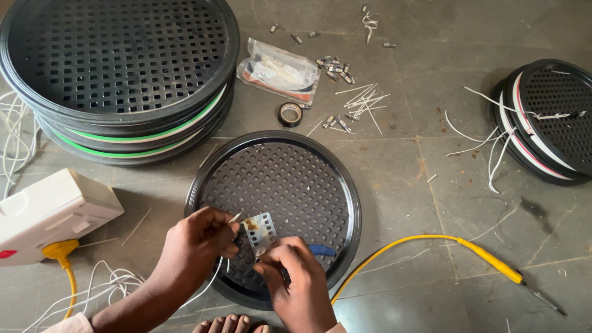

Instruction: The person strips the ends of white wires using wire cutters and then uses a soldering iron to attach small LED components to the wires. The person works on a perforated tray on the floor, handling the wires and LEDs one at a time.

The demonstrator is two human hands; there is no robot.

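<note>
Here, I read the scene from left to right. At the near left lies a white extension box [52, 213] with a yellow plug [60, 250], loose white wires [92, 290] beside it. At the far left stands a stack of round black perforated discs [120, 68], showing green and white bands at the edge.

My left hand [197, 246] has its fingertips pinched together on a thin white wire end [235, 217], held just above the single black perforated disc [274, 209] lying on the floor in the near centre. Just right of it, a small perforated metal plate [259, 230], stained brown at one corner, stands between the two hands; my right hand [296, 277] has thumb and fingers clamped on its lower edge. A blue-handled tool [322, 250] shows behind that hand.

Farther off, a roll of black tape [290, 114], a clear plastic packet [279, 71], cut white wire pieces [364, 98] and small metal connectors [336, 66] lie scattered on the grey floor [419, 185]. At the near right runs a yellow-handled soldering iron [493, 262]; at the far right, a second stack of discs [549, 120] trails white leads.
</note>
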